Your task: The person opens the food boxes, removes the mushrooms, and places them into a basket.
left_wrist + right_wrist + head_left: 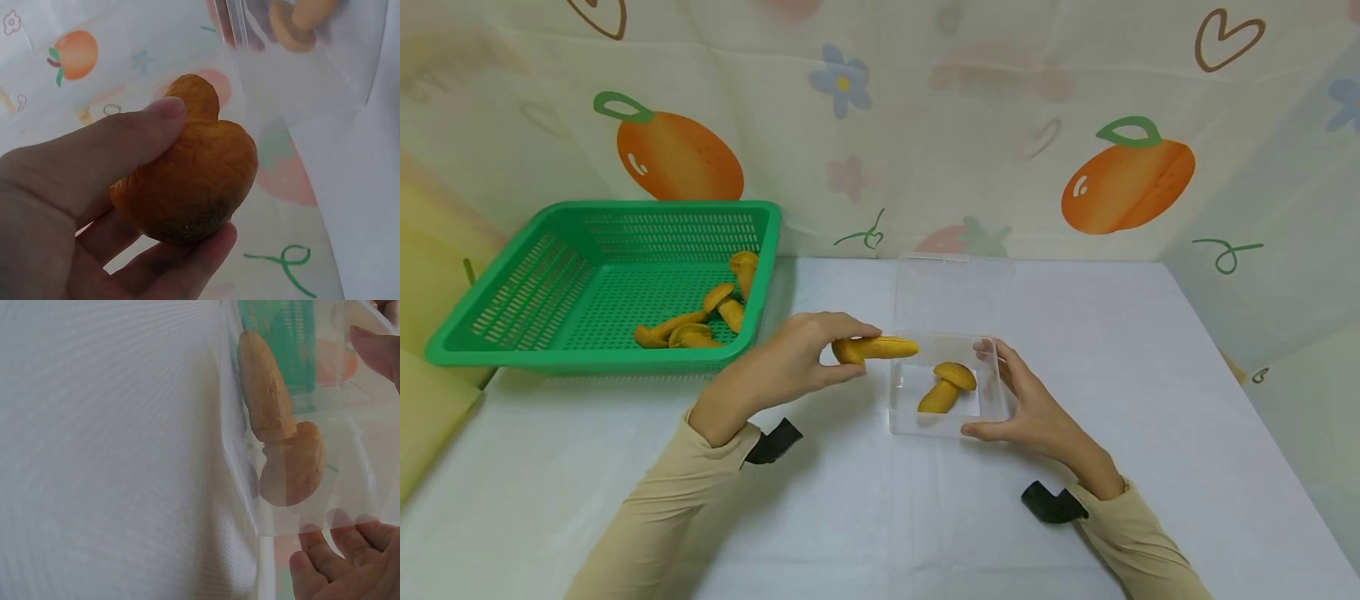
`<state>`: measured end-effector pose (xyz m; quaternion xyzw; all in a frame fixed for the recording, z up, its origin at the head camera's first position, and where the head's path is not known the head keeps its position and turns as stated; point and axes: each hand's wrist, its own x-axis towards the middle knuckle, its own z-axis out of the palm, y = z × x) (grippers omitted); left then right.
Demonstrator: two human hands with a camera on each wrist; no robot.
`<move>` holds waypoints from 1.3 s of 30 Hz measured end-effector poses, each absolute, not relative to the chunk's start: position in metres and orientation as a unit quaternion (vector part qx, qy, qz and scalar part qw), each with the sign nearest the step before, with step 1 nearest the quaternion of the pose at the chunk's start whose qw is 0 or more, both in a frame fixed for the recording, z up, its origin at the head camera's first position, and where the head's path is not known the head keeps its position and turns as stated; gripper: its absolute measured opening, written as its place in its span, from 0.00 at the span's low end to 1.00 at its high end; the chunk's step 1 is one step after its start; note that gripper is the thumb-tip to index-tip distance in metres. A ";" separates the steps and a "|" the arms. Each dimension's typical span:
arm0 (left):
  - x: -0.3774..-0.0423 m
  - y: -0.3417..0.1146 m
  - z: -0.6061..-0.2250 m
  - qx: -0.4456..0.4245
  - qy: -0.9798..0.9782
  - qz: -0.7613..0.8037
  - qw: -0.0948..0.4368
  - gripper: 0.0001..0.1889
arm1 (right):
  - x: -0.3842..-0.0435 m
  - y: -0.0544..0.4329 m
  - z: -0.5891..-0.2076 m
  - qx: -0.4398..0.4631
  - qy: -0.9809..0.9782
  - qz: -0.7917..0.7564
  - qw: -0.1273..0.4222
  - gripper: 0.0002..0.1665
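A yellow-brown mushroom (880,347) is pinched by its cap between the thumb and fingers of my left hand (790,360). It hangs at the left rim of a clear plastic box (898,423), its stem pointing right over the opening. Inside the box lies another mushroom (949,387), cap toward the back. My right hand (1037,408) grips the box's right side, thumb at the front and fingers behind. In the left wrist view the held mushroom (194,175) shows a dark patch on its cap. The right wrist view shows the boxed mushroom (290,462) through the clear wall.
The box's clear lid (953,292) stands folded back behind it. At the left, a green plastic basket (587,358) contains several more mushrooms (721,304) near its right side. A white cloth covers the table (865,517), and a fruit-patterned curtain (925,150) hangs along the back.
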<state>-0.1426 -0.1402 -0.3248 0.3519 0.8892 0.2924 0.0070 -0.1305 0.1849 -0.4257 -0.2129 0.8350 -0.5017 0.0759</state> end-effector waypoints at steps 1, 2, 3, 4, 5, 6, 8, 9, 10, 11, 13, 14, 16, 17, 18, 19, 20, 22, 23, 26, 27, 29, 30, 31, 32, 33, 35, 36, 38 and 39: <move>-0.143 -0.144 -0.325 0.352 0.888 0.295 -0.004 0.22 | -0.130 0.185 -0.426 -0.212 0.835 -0.501 0.077 0.63; -0.144 -0.147 -0.325 0.352 0.888 0.297 -0.016 0.21 | -0.130 0.185 -0.426 -0.213 0.836 -0.500 0.076 0.64; -0.144 -0.150 -0.325 0.350 0.887 0.301 -0.025 0.21 | -0.130 0.185 -0.426 -0.212 0.836 -0.500 0.077 0.64; -0.145 -0.154 -0.325 0.349 0.886 0.303 -0.035 0.21 | -0.130 0.185 -0.426 -0.213 0.836 -0.500 0.076 0.64; -0.146 -0.157 -0.325 0.347 0.885 0.307 -0.043 0.21 | -0.130 0.185 -0.426 -0.213 0.836 -0.501 0.075 0.64; -0.146 -0.161 -0.325 0.344 0.884 0.311 -0.052 0.21 | -0.130 0.185 -0.426 -0.213 0.835 -0.501 0.075 0.64; -0.148 -0.168 -0.325 0.340 0.881 0.321 -0.068 0.20 | -0.130 0.185 -0.425 -0.213 0.836 -0.501 0.075 0.65; -0.148 -0.171 -0.325 0.338 0.880 0.324 -0.075 0.20 | -0.130 0.185 -0.425 -0.213 0.835 -0.501 0.075 0.65; -0.148 -0.174 -0.325 0.335 0.881 0.324 -0.083 0.21 | -0.131 0.185 -0.425 -0.213 0.835 -0.501 0.075 0.65; -0.148 -0.176 -0.326 0.332 0.881 0.324 -0.090 0.21 | -0.131 0.185 -0.425 -0.211 0.836 -0.501 0.076 0.65; -0.148 -0.181 -0.327 0.326 0.883 0.320 -0.108 0.21 | -0.131 0.185 -0.426 -0.212 0.837 -0.499 0.076 0.65; -0.148 -0.184 -0.328 0.321 0.885 0.317 -0.116 0.22 | -0.130 0.186 -0.426 -0.212 0.838 -0.498 0.076 0.66; -0.149 -0.189 -0.330 0.309 0.890 0.310 -0.130 0.22 | -0.130 0.186 -0.426 -0.212 0.840 -0.493 0.075 0.66; -0.149 -0.191 -0.331 0.303 0.891 0.309 -0.136 0.23 | -0.130 0.186 -0.427 -0.213 0.841 -0.493 0.075 0.66; -0.149 -0.195 -0.331 0.296 0.893 0.307 -0.143 0.23 | -0.130 0.186 -0.427 -0.214 0.841 -0.491 0.075 0.66; -0.149 -0.198 -0.332 0.288 0.895 0.305 -0.148 0.24 | -0.130 0.186 -0.427 -0.214 0.842 -0.490 0.074 0.66; -0.149 -0.202 -0.332 0.280 0.897 0.304 -0.153 0.24 | -0.130 0.186 -0.427 -0.214 0.841 -0.491 0.075 0.66; -0.149 -0.210 -0.333 0.266 0.900 0.305 -0.159 0.25 | -0.130 0.185 -0.428 -0.213 0.839 -0.495 0.077 0.66; -0.149 -0.214 -0.333 0.258 0.902 0.306 -0.161 0.25 | -0.130 0.185 -0.428 -0.213 0.838 -0.496 0.077 0.66; -0.149 -0.226 -0.333 0.238 0.904 0.314 -0.166 0.25 | -0.130 0.185 -0.427 -0.213 0.837 -0.499 0.077 0.65; -0.149 -0.229 -0.333 0.233 0.903 0.317 -0.170 0.25 | -0.130 0.185 -0.427 -0.213 0.837 -0.498 0.077 0.65; -0.150 -0.236 -0.333 0.221 0.903 0.321 -0.181 0.25 | -0.130 0.185 -0.426 -0.213 0.837 -0.498 0.077 0.65; -0.151 -0.240 -0.333 0.217 0.901 0.325 -0.186 0.25 | -0.129 0.185 -0.426 -0.212 0.837 -0.498 0.078 0.65; -0.151 -0.243 -0.333 0.213 0.901 0.326 -0.191 0.25 | -0.129 0.185 -0.426 -0.213 0.838 -0.497 0.078 0.65; -0.152 -0.247 -0.334 0.209 0.901 0.325 -0.197 0.25 | -0.129 0.185 -0.426 -0.213 0.837 -0.497 0.078 0.65; -0.152 -0.250 -0.334 0.207 0.900 0.325 -0.202 0.25 | -0.129 0.185 -0.426 -0.213 0.837 -0.498 0.078 0.65; -0.154 -0.257 -0.335 0.201 0.899 0.329 -0.207 0.25 | -0.130 0.185 -0.426 -0.214 0.837 -0.497 0.078 0.65; -0.155 -0.260 -0.336 0.198 0.898 0.333 -0.208 0.25 | -0.130 0.185 -0.426 -0.214 0.838 -0.496 0.078 0.65; -0.156 -0.266 -0.338 0.190 0.897 0.339 -0.211 0.25 | -0.130 0.185 -0.426 -0.214 0.839 -0.495 0.077 0.66; -0.157 -0.269 -0.339 0.185 0.897 0.342 -0.211 0.25 | -0.130 0.185 -0.426 -0.213 0.839 -0.494 0.077 0.66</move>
